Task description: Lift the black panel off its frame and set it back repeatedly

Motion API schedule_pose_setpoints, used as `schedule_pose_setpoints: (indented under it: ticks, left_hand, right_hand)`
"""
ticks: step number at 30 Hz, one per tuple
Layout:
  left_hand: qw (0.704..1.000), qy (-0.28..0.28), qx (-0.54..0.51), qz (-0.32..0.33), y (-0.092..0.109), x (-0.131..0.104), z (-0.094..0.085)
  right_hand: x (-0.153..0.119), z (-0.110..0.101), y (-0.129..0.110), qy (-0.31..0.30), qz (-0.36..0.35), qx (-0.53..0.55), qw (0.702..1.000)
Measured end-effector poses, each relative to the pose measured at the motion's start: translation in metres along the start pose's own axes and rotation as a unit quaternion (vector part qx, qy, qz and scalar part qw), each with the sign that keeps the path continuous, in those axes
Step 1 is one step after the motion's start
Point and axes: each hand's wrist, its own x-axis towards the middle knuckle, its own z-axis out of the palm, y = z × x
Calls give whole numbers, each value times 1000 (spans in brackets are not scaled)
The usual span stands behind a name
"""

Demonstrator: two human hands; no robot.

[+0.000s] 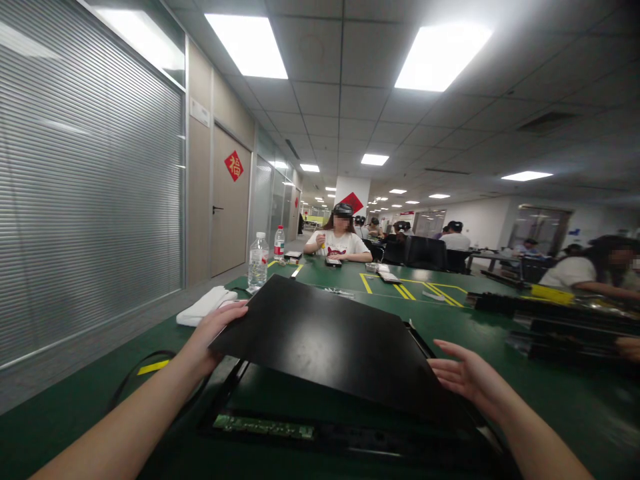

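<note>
forearms, left hand around edge of black panel, long axis crosswise, tilted rightward, right hand spread alongside

ceiling lights: overhead, blown white | table: dim, darkest along near edge | sheet: soft mid-face glare | table's right edge: smeared blur | frame edges: wide-angle stretch
</note>
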Motion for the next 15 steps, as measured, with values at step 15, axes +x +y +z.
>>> schedule_pose_setpoints:
  ticks: [15]
  left_hand:
    - [997,-27,70,6,-3,-3,4]
  right_hand:
    - [0,0,-1,64,-28,-84,994]
